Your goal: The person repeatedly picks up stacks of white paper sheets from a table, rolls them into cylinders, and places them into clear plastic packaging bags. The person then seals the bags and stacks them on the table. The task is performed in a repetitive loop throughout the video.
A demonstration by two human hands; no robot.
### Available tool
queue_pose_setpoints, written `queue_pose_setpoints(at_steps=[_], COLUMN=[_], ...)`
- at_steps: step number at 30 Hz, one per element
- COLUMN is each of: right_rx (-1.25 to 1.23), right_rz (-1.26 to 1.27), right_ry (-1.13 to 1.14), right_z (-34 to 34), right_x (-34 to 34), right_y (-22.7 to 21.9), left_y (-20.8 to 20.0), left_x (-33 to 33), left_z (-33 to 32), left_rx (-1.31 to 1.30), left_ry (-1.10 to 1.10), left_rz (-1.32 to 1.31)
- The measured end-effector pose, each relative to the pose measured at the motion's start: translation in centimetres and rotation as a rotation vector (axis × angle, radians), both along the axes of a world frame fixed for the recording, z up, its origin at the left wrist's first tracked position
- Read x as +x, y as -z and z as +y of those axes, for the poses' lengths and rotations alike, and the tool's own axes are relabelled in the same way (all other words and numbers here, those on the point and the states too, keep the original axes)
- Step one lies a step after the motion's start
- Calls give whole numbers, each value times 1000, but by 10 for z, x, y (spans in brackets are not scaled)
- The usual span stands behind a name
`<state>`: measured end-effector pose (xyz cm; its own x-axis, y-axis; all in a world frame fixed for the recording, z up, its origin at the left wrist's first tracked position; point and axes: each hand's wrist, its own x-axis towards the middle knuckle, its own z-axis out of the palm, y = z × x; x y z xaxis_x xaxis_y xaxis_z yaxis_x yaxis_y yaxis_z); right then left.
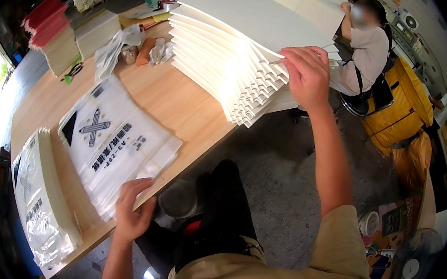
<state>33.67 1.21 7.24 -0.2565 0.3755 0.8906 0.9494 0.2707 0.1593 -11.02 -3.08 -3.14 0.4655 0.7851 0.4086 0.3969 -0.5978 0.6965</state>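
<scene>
We see our right hand [307, 75] at the near corner of a tall stack of white sheets [239, 37], fingers curled over the top edge and thumb against the fanned corner, pinching a few of the uppermost sheets. The stack sits on the wooden surface [183, 108] and hangs over its near edge.

Our left hand [131, 211] rests at the near edge of that surface, fingers spread flat on the bottom corner of a pile of clear plastic bags [116, 147] printed in black. It presses down on the bags rather than closing around them. A second bundle of packed bags [42, 202] lies just beside, further to our left, well apart from the white stack.

Further back on the surface lie crumpled white wrapping [116, 46], a tan paper block [58, 48] topped with red, and green-handled scissors [72, 72]. Beyond the stack, another person [366, 51] sits on a stool beside a yellow bin [404, 107]. A small fan [412, 263] stands on the floor to our right.
</scene>
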Motion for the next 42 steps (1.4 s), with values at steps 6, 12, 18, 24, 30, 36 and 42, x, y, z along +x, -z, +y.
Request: queue_pose_setpoints(at_steps=[6,12,18,24,30,36,42], right_rx=[130,-5,4,-624,-798,-869,-833], right_rz=[-93,-126,-97,-133,-160,-136,-102], right_ry=[-58,4,-7,-523,-479,-552,-538], right_z=[-16,-35,-47,-27,21,9,11], right_x=[-28,-31,-58,-216,-261,-289,-279], right_y=[-7,-2,9,126,217,216,220], left_y=[0,-16,65,95,105,100,106], left_x=[104,138,0,-66,-75,-72,-82], left_z=[19,32,41,21,16,14,10], left_rx=[-660,-202,126,119,77,40,102], left_ry=[492,417,-347,-490,-480,-424,-322], left_rz=[-595,-202,133,577,696,722,654])
